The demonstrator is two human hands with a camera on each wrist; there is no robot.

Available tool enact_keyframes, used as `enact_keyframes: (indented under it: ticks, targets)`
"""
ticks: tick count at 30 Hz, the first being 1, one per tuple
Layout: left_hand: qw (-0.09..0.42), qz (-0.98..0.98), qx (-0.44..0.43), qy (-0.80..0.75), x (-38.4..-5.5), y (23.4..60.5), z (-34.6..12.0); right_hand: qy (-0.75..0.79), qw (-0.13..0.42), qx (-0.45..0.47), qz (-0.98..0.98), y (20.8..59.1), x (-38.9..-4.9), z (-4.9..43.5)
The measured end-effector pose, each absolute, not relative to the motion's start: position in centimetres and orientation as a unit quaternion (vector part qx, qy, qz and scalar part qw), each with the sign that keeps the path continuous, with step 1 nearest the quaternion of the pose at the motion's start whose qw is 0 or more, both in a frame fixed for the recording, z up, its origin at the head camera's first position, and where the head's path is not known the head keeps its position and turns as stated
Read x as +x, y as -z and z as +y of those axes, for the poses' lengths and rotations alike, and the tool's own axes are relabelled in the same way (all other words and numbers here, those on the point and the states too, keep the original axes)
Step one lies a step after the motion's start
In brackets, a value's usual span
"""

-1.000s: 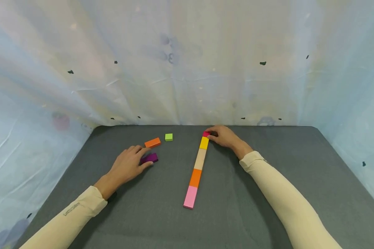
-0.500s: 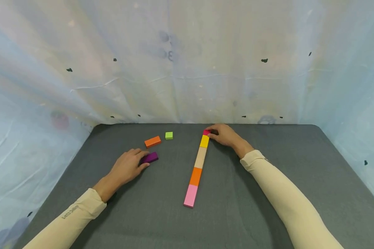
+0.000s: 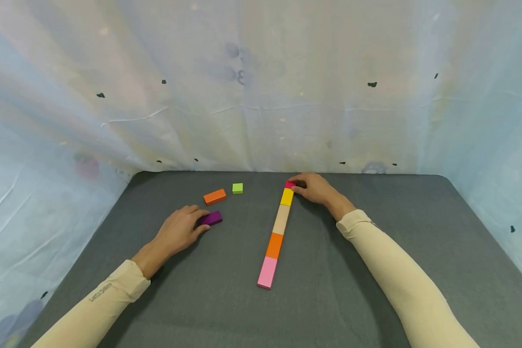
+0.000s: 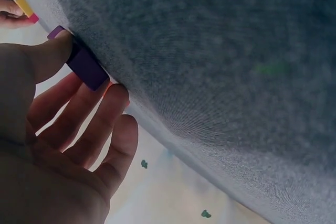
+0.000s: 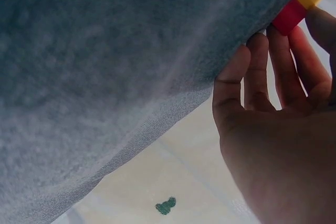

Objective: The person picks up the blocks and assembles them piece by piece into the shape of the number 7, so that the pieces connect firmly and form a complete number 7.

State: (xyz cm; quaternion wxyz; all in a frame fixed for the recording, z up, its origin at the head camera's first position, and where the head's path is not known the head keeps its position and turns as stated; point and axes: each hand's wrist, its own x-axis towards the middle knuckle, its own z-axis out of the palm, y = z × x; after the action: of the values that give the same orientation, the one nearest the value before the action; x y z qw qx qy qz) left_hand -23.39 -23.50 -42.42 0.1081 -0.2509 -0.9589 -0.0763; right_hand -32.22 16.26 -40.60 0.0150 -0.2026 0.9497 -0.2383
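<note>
My left hand [image 3: 179, 231] grips a purple block [image 3: 211, 218] on the table, thumb on the near side and fingertips on the far side. The left wrist view shows that purple block [image 4: 86, 66] between thumb and fingers. At the far end of a straight row, my right hand [image 3: 317, 188] pinches a small red block [image 3: 289, 184]. Its thumb is by the joint with the yellow block [image 3: 287, 196], while the fingers touch the red block [image 5: 289, 17] in the right wrist view. Toward me the row continues with a beige block [image 3: 281, 220], an orange block [image 3: 274, 245] and a pink block [image 3: 267, 272].
A loose orange block [image 3: 215, 196] lies just beyond the purple one, and a small green block [image 3: 237, 188] sits to its right. The dark grey table [image 3: 209, 299] ends at a pale patterned curtain [image 3: 261, 121] behind and at both sides.
My left thumb and fingers have closed in on the purple block. The right hand keeps its place at the red block, and the row stays as it was.
</note>
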Motion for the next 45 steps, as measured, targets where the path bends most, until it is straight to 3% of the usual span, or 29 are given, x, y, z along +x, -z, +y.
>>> enact_keyframes:
  ticks: [34, 45]
  targets:
    - [0.095, -0.953, -0.276, 0.083, -25.6, 41.9, -20.0, 0.246, 0.026, -0.189, 0.950, 40.8, -32.5, 16.4]
    - [0.125, -0.941, -0.299, 0.093, -27.1, 41.8, -18.5, 0.246, 0.033, -0.191, 0.950, 40.3, -32.1, 16.1]
